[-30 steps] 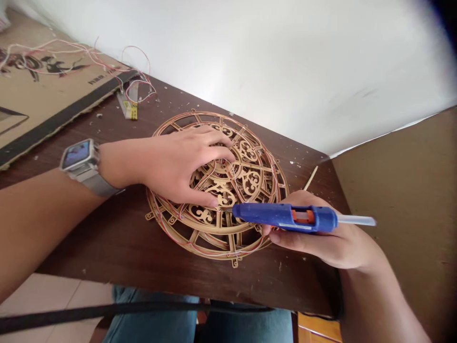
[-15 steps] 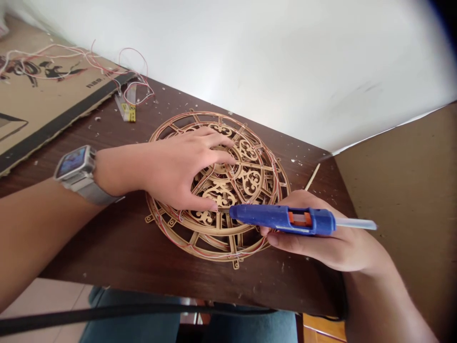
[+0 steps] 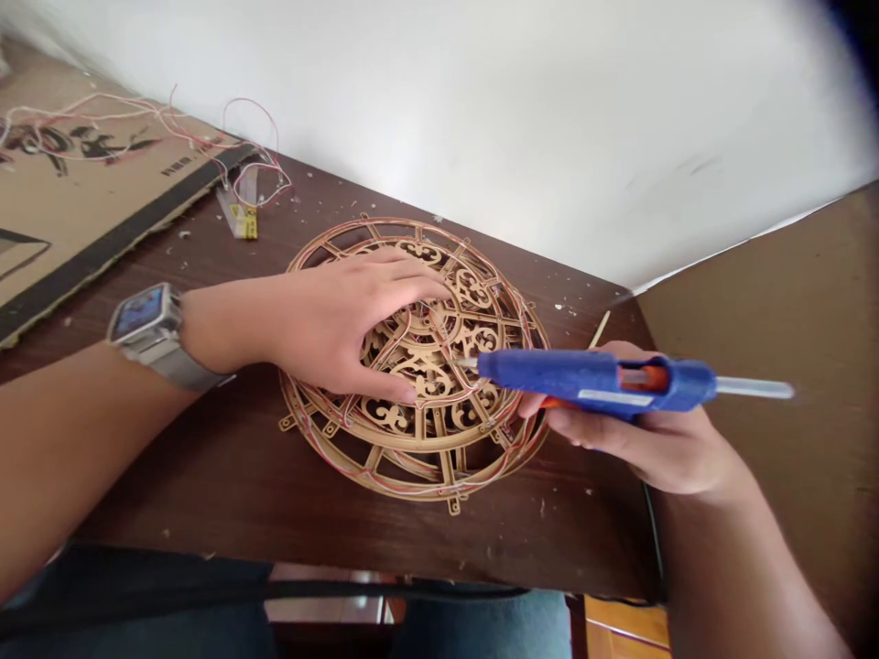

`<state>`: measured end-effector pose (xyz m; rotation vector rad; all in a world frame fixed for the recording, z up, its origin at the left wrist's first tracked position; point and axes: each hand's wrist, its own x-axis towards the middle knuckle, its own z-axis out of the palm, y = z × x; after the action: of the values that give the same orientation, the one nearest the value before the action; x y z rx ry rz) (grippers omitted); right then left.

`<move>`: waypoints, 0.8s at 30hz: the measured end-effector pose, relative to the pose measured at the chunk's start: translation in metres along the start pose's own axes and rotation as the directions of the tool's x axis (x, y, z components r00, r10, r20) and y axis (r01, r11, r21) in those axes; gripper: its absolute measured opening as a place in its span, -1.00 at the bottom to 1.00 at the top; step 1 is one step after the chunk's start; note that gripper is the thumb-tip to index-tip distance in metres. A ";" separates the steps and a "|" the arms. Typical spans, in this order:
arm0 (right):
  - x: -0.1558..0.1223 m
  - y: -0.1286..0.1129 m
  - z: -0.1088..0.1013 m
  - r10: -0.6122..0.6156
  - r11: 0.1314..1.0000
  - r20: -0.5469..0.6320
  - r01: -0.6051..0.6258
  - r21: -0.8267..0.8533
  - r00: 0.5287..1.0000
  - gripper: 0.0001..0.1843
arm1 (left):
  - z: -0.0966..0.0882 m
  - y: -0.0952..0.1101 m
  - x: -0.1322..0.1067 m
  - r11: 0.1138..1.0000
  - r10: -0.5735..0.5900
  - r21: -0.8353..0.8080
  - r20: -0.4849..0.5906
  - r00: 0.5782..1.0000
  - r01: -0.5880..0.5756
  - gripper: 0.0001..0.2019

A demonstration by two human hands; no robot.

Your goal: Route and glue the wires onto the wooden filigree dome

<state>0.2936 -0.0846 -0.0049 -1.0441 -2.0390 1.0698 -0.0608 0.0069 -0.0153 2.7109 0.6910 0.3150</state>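
Because the nozzle (image 3: 468,362) points over the openwork frame (image 3: 420,351) toward my other hand, a slip could scorch me if the tip is hot. That frame lies flat on the worktop (image 3: 343,540), beneath my left hand: tan, round, apparently several layers of rings, spokes and curling scrollwork, smooth and slightly glossy. Thin red and white wires (image 3: 439,400) follow its curves; a snag from the tip could pull one out of line, and a stray drip could clog the scrolls. My left hand (image 3: 336,320) spreads across the frame, fingers apart, grasping nothing that I can make out, thumb tip beside a wire. If it presses unevenly, the layers could slide. My right hand (image 3: 638,448) is wrapped around the blue plastic glue gun (image 3: 549,373), a translucent, rod-shaped glue stick (image 3: 754,388) jutting from its back. Farther out, a slim pale stick (image 3: 600,329) lies beyond my right hand, and loose wires (image 3: 240,100) tangle over matte brown cardboard (image 3: 110,197) with a ragged edge.
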 end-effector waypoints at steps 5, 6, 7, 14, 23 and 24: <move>0.012 0.002 0.005 0.017 0.975 -0.475 0.090 0.202 0.880 -0.76 | -0.001 -0.002 -0.001 1.000 -0.014 -0.003 0.005 1.000 0.014 0.09; 0.015 0.002 0.005 0.011 0.972 -0.529 0.114 0.203 0.848 -0.69 | -0.002 -0.003 -0.001 1.000 -0.013 -0.005 0.007 1.000 0.013 0.09; 0.016 0.002 0.004 0.005 0.971 -0.559 0.128 0.199 0.829 -0.61 | -0.002 -0.004 -0.001 1.000 -0.010 -0.007 0.009 1.000 0.010 0.08; 0.016 0.003 0.008 -0.028 0.983 -0.613 0.133 0.126 0.789 -0.66 | -0.003 -0.013 -0.001 0.998 0.012 -0.055 -0.017 1.000 -0.013 -0.20; 0.013 0.005 0.008 -0.048 0.998 -0.576 0.058 -0.002 0.816 -0.63 | -0.017 -0.015 0.005 0.989 -0.034 0.111 -0.482 0.876 0.099 -0.72; 0.014 0.005 0.007 -0.043 0.999 -0.582 0.039 -0.020 0.812 -0.68 | -0.018 -0.016 0.004 0.981 -0.062 0.123 -0.526 0.849 0.147 -0.72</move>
<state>0.2824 -0.0738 -0.0106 -1.1526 -1.5502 0.6068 -0.0690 0.0269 -0.0036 2.7295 1.0433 1.0355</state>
